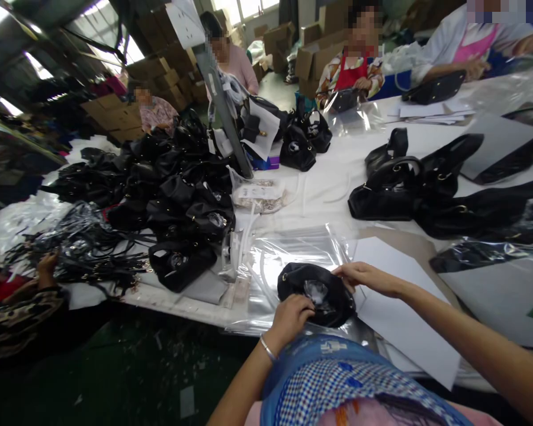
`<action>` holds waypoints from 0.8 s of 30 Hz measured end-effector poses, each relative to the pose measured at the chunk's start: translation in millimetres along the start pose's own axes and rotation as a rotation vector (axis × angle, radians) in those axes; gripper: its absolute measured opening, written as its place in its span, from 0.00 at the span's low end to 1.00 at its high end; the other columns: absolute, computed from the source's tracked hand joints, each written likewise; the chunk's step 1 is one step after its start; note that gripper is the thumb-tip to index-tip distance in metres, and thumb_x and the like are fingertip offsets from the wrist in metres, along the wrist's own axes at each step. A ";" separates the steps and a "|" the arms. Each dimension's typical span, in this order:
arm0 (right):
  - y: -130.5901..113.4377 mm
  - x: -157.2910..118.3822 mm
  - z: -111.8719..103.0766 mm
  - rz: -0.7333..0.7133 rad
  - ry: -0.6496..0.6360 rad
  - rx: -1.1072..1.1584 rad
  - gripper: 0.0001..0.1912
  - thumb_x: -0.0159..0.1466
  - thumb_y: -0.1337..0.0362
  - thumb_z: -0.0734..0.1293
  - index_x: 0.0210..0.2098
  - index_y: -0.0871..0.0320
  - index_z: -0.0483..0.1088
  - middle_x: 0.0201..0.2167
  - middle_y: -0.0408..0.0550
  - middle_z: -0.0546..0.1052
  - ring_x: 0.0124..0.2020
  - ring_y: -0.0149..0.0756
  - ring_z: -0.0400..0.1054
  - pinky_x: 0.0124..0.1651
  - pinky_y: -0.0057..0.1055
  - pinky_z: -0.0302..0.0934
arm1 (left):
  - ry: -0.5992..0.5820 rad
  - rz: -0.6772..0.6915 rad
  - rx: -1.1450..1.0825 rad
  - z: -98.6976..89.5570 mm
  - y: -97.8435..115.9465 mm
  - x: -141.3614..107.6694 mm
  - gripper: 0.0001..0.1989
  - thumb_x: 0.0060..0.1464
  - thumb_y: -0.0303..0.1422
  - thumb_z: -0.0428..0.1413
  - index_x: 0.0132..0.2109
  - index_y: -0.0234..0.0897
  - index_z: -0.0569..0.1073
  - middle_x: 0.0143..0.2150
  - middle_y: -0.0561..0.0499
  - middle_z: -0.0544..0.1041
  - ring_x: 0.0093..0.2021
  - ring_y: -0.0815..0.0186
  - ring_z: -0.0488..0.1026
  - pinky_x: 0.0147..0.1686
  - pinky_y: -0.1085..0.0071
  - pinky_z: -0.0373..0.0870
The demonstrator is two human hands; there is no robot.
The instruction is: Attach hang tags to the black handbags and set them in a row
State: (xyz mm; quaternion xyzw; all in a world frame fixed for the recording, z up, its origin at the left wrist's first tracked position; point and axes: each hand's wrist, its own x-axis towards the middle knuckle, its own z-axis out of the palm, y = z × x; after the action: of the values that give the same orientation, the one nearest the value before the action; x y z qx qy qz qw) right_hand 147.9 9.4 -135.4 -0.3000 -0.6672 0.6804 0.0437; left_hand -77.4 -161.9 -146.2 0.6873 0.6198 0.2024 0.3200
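On clear plastic sheets (293,245), a black handbag (334,299) is laid crosswise between both hands, its near rim pinched by the left hand (292,316), its right end by the right hand (365,278).

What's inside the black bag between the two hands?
Crumpled clear plastic shows in the black bag; it hides anything deeper, and the right hand covers part of the rim.

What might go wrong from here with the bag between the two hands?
The black bag sits on glossy clear plastic, so it might slide as the left hand and right hand work at its opening.
The bracelet on the left wrist might catch the plastic.
Loose white sheets lie under the right forearm and could get creased or pushed.
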 end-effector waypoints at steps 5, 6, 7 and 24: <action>14.8 19.7 25.3 -0.071 0.257 -0.277 0.14 0.62 0.57 0.62 0.39 0.54 0.76 0.37 0.47 0.79 0.35 0.39 0.71 0.42 0.36 0.63 | 0.031 0.064 0.021 -6.9 17.6 -1.2 0.10 0.62 0.31 0.50 0.46 0.39 0.75 0.46 0.49 0.78 0.47 0.65 0.73 0.50 0.68 0.70; 15.9 24.6 30.6 -0.084 0.258 -0.348 0.13 0.61 0.61 0.62 0.39 0.54 0.77 0.37 0.47 0.79 0.38 0.41 0.71 0.44 0.36 0.62 | 0.066 0.059 0.036 -5.8 20.4 5.0 0.12 0.62 0.29 0.48 0.49 0.38 0.74 0.47 0.48 0.78 0.48 0.64 0.73 0.51 0.67 0.71; 16.1 28.3 35.7 -0.091 0.241 -0.416 0.13 0.61 0.63 0.61 0.38 0.53 0.77 0.37 0.48 0.79 0.40 0.42 0.71 0.45 0.36 0.62 | 0.094 0.042 0.062 -2.5 21.9 12.2 0.15 0.62 0.26 0.47 0.51 0.37 0.73 0.48 0.46 0.77 0.49 0.63 0.73 0.51 0.66 0.71; 33.0 15.3 49.4 -0.218 0.221 -0.658 0.15 0.65 0.67 0.58 0.48 0.53 0.71 0.47 0.50 0.72 0.48 0.40 0.66 0.49 0.34 0.61 | -0.101 0.111 0.336 44.3 -14.4 3.2 0.29 0.60 0.23 0.45 0.68 0.35 0.53 0.66 0.40 0.61 0.67 0.55 0.57 0.63 0.53 0.61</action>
State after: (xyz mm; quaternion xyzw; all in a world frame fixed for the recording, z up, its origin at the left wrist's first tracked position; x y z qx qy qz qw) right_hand 123.6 -30.6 -175.0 -0.2970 -0.8698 0.3839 0.0888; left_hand -57.4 -166.8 -188.2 0.7735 0.5893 0.0785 0.2198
